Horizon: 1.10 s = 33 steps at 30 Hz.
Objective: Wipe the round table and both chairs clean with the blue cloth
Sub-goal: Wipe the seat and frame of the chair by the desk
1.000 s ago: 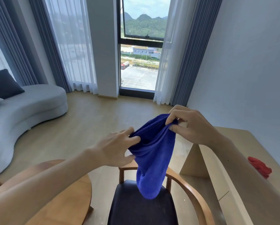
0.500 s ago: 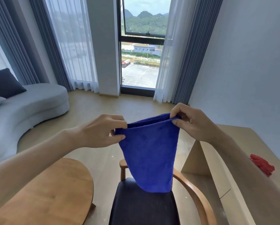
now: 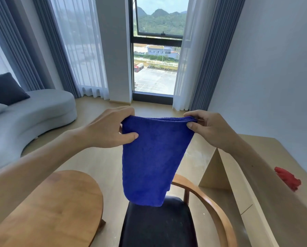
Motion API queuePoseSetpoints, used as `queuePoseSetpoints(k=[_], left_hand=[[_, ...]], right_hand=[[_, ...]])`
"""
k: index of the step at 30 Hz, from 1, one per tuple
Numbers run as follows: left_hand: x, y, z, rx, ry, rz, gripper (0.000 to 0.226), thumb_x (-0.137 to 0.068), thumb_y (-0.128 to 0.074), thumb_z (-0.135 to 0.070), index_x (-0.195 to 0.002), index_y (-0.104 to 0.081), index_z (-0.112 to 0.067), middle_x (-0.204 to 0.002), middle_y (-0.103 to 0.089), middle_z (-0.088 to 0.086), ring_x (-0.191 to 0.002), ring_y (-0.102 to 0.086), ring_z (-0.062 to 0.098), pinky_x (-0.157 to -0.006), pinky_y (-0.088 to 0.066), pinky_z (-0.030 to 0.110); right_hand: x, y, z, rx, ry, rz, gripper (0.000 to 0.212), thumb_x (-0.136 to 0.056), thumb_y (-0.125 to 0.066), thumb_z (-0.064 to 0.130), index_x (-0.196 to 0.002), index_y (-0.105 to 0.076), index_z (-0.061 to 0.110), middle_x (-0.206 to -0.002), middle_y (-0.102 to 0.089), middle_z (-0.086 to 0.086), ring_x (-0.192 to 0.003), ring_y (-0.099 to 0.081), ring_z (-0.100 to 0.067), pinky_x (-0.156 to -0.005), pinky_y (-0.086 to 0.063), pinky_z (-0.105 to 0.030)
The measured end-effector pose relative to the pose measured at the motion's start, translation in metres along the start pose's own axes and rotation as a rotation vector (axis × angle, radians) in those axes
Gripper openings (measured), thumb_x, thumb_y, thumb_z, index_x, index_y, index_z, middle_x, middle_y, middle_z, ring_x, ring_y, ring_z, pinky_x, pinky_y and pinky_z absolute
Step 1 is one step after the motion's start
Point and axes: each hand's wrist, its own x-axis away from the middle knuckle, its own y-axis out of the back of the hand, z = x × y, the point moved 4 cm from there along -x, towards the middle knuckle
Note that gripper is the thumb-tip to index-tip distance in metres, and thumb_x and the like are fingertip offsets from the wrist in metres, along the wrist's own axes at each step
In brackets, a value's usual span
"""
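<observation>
My left hand (image 3: 110, 128) and right hand (image 3: 208, 128) each pinch a top corner of the blue cloth (image 3: 152, 157), which hangs above the chair (image 3: 159, 227) at six o'clock; the round table (image 3: 60, 207) lies at eight.

Cloth (image 3: 152, 157) in my grip: solid royal blue, plain, no print; round bench (image 3: 56, 211): warm honey-orange wood with faint grain; chair (image 3: 159, 227): black seat pad, frame in the same orange-brown wood; side bench (image 3: 266, 175) along my right: pale beige, unpatterned; crumpled rag (image 3: 288, 178) on it: bright red; floor (image 3: 95, 157): light tan boards; sofa (image 3: 33, 114): pale grey-blue; its cushion (image 3: 5, 89): dark navy; curtains (image 3: 209, 54): slate blue, beside sheer white ones; window frame (image 3: 157, 40): black; wall (image 3: 273, 68): very pale blue-grey.
</observation>
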Motion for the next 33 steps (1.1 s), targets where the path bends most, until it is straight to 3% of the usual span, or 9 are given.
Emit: queuePoseSetpoints(k=[4,7,10,13,19,21,24,28,33], left_hand=[[-0.002,0.002,0.008,0.017,0.069,-0.022,0.032,-0.083,-0.069,-0.012,-0.073,-0.042,-0.025,-0.066,-0.052,-0.010,-0.063,-0.051,0.006,-0.055,-0.047,0.022],[-0.001,0.003,0.012,0.126,0.102,-0.053,0.027,-0.090,-0.064,-0.012,-0.079,-0.046,-0.029,-0.075,-0.058,-0.009,-0.070,-0.057,0.007,-0.061,-0.049,0.018],[-0.004,0.002,0.013,0.185,0.124,-0.073,0.011,-0.095,-0.056,-0.013,-0.095,-0.050,-0.022,-0.082,-0.062,-0.006,-0.074,-0.062,0.012,-0.066,-0.053,0.029],[-0.009,0.003,0.011,0.094,0.109,-0.104,0.021,-0.098,-0.052,-0.014,-0.106,-0.041,-0.030,-0.078,-0.062,-0.011,-0.067,-0.061,0.008,-0.059,-0.049,0.023],[-0.013,-0.001,0.013,0.289,0.212,-0.150,0.032,-0.100,-0.045,-0.015,-0.107,-0.033,-0.044,-0.082,-0.063,0.004,-0.068,-0.063,0.022,-0.056,-0.054,0.030],[-0.015,-0.003,0.014,0.363,0.245,-0.183,0.034,-0.101,-0.041,-0.017,-0.101,-0.035,-0.050,-0.081,-0.064,0.006,-0.065,-0.061,0.016,-0.054,-0.051,0.024],[-0.018,-0.003,0.017,0.505,0.318,-0.205,0.032,-0.102,-0.039,-0.022,-0.100,-0.038,-0.054,-0.085,-0.067,0.003,-0.064,-0.062,0.003,-0.054,-0.049,0.015],[-0.022,-0.006,0.025,0.618,0.413,-0.197,0.021,-0.101,-0.045,-0.026,-0.112,-0.042,-0.045,-0.093,-0.070,0.004,-0.080,-0.066,0.010,-0.067,-0.055,0.027],[-0.024,-0.005,0.028,0.698,0.484,-0.224,0.026,-0.099,-0.052,-0.026,-0.123,-0.043,-0.030,-0.095,-0.071,0.000,-0.084,-0.068,0.011,-0.068,-0.054,0.028]], right_hand=[[-0.001,-0.002,0.003,-0.154,-0.019,-0.013,0.014,-0.096,-0.054,0.011,-0.096,-0.058,0.024,-0.090,-0.067,0.007,-0.081,-0.066,-0.003,-0.065,-0.053,-0.016],[-0.002,-0.005,0.005,-0.178,-0.043,-0.021,0.015,-0.099,-0.048,0.013,-0.098,-0.051,0.027,-0.091,-0.067,0.010,-0.084,-0.067,-0.005,-0.062,-0.056,-0.021],[-0.003,-0.005,0.007,-0.218,-0.043,-0.068,0.025,-0.099,-0.047,0.012,-0.106,-0.044,0.035,-0.085,-0.069,0.007,-0.082,-0.068,-0.011,-0.055,-0.057,-0.025],[-0.003,-0.007,0.008,-0.251,-0.060,-0.121,0.033,-0.098,-0.050,0.012,-0.109,-0.039,0.041,-0.083,-0.069,-0.004,-0.076,-0.069,-0.016,-0.052,-0.057,-0.030],[-0.008,-0.008,0.004,-0.382,-0.200,-0.094,0.008,-0.099,-0.050,0.019,-0.101,-0.050,0.026,-0.081,-0.069,0.004,-0.075,-0.068,-0.008,-0.058,-0.055,-0.022],[-0.007,-0.007,0.004,-0.439,-0.217,-0.010,0.019,-0.093,-0.061,0.016,-0.110,-0.053,0.021,-0.092,-0.070,0.002,-0.085,-0.069,-0.011,-0.063,-0.054,-0.021],[-0.004,-0.006,0.005,-0.350,-0.213,-0.003,0.051,-0.079,-0.072,0.001,-0.122,-0.052,0.020,-0.101,-0.068,0.000,-0.093,-0.067,-0.018,-0.069,-0.057,-0.023],[-0.005,-0.004,0.006,-0.109,-0.217,-0.182,0.073,-0.076,-0.078,0.005,-0.138,-0.043,0.020,-0.097,-0.066,0.009,-0.087,-0.065,-0.010,-0.077,-0.055,-0.023],[-0.006,0.002,0.011,0.045,-0.188,-0.325,0.042,-0.074,-0.079,0.010,-0.107,-0.059,0.026,-0.079,-0.065,0.017,-0.073,-0.064,-0.005,-0.070,-0.056,-0.023]])
